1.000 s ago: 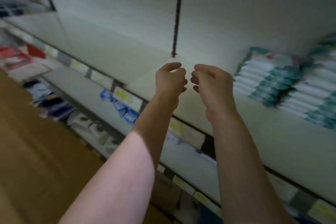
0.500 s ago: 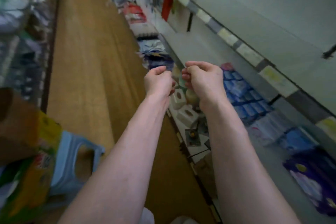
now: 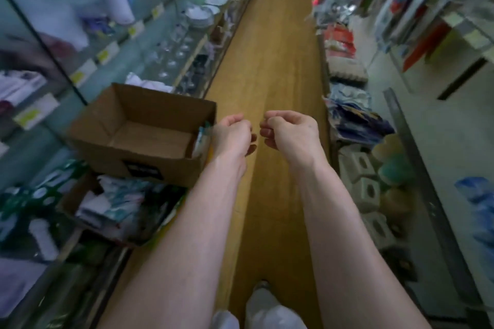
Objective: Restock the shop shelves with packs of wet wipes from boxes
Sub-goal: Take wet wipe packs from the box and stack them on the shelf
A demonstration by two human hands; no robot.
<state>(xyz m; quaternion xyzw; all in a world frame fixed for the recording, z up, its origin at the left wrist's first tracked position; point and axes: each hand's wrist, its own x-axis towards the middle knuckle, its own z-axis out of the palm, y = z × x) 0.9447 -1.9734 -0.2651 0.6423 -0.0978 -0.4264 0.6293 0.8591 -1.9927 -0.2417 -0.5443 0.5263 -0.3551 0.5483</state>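
Hands: left hand [image 3: 234,135] and right hand [image 3: 290,133] are held out side by side over the aisle, close together but apart, with fingers loosely curled and nothing in either.

Cardboard box [image 3: 160,109]: open-topped, to the left of the left hand, resting on the stock below it. Its floor is mostly bare.

Pack of wet wipes [image 3: 201,139]: one visible pack, standing on edge against the box's right inner wall, just beside the left hand and not touched by it.

Lower box [image 3: 78,192]: under the cardboard box and nearer the camera, holding a blurred jumble of white and teal packs [image 3: 120,203]; the print cannot be read.

Floor [image 3: 278,61]: wood-toned, running down the middle of the aisle.

Left shelving [image 3: 107,51]: glass shelves with yellow price labels and glassware.

Right shelving [image 3: 417,141]: a pale shelf edge, with white tissue boxes [image 3: 366,189] on the level below.

White trouser legs [image 3: 267,310]: at the bottom edge, between the forearms.
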